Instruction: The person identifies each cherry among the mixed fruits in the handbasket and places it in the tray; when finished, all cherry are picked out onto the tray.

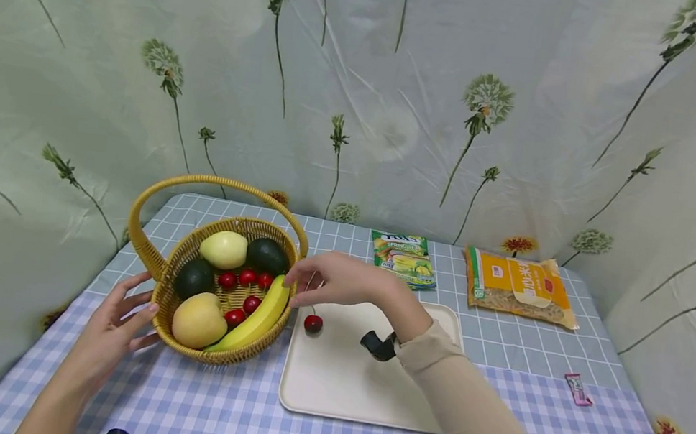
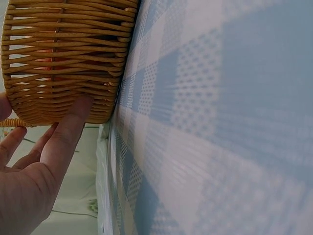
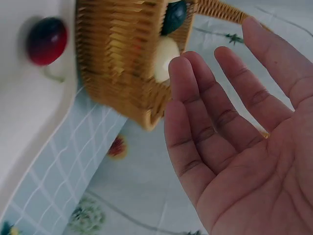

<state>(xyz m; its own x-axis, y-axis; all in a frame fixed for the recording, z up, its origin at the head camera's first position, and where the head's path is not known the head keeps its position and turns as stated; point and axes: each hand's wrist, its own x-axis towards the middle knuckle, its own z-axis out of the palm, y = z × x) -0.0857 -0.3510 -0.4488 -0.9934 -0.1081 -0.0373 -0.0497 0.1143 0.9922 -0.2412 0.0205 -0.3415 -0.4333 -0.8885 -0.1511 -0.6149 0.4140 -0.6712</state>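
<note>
A wicker basket [image 1: 226,358] with a tall handle stands at the table's left. Inside lie a banana [image 1: 267,316], several cherries [image 1: 251,304], a peach-like yellow fruit [image 1: 200,320], a pale yellow-green fruit [image 1: 223,250] and two dark green fruits [image 1: 268,256]. My left hand [image 1: 117,319] touches the basket's left side, its fingers spread along the weave in the left wrist view. By the right rim, beside the banana's tip, hovers my right hand [image 1: 340,279]; the right wrist view shows its palm bare and fingers loosely extended. One cherry [image 1: 313,324] sits on the white tray [image 1: 350,409], just below that hand.
The tray stands right of the basket, partly under my right forearm. Behind it lies a green snack packet [image 1: 404,259], with an orange food bag [image 1: 520,289] at the back right. A small pink wrapped candy [image 1: 578,389] lies near the right edge. A patterned curtain hangs behind the table.
</note>
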